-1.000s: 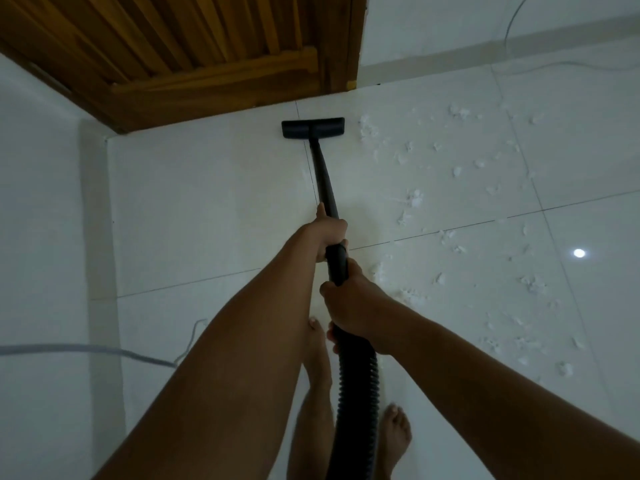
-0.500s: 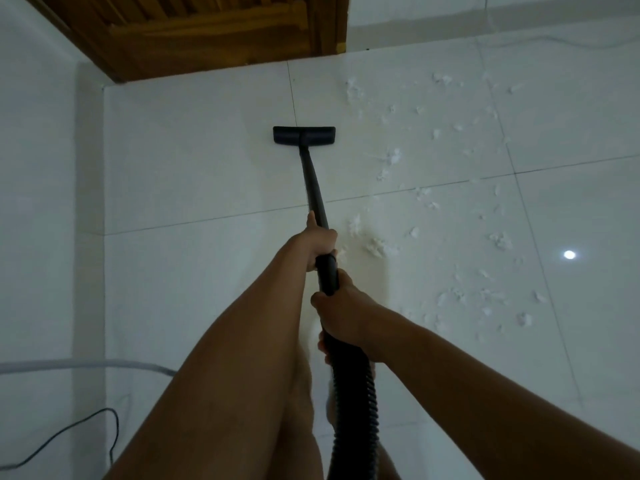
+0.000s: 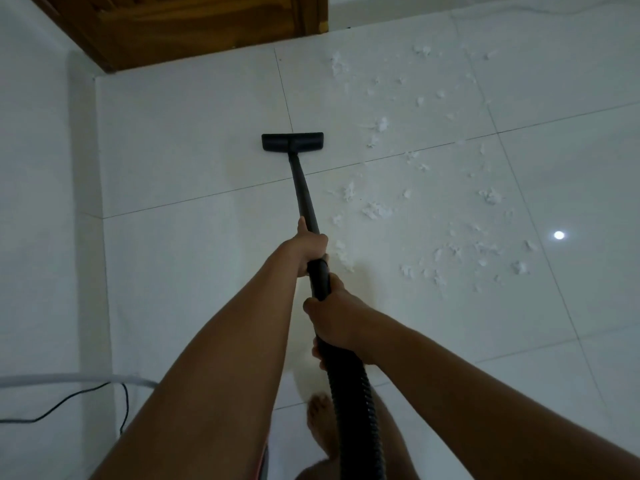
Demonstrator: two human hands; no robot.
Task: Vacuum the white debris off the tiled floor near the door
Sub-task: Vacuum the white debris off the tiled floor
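Both sets of fingers were clamped on the vacuum, nothing loose. The left hand (image 3: 308, 249), just right of the frame's centre, had its fingers (image 3: 321, 244) curled round the black tube (image 3: 304, 199), with the thumb lying up along it. The right hand (image 3: 337, 320) was just below, wrapped round the spot where the tube met the ribbed hose (image 3: 360, 410). That hose ran down to the bottom edge past a bare foot (image 3: 320, 420).

The tube led up to the flat black nozzle (image 3: 292, 142), which sat on the white tiled floor (image 3: 190, 150) a bit above centre. The white debris (image 3: 375, 211) was all to the right of it, fluffy bits scattered from upper right down to mid right. The nearest clumps were just beside the tube.

A wooden door (image 3: 194, 26) ran along the top left. A thin black cable (image 3: 69, 400) trailed at lower left.
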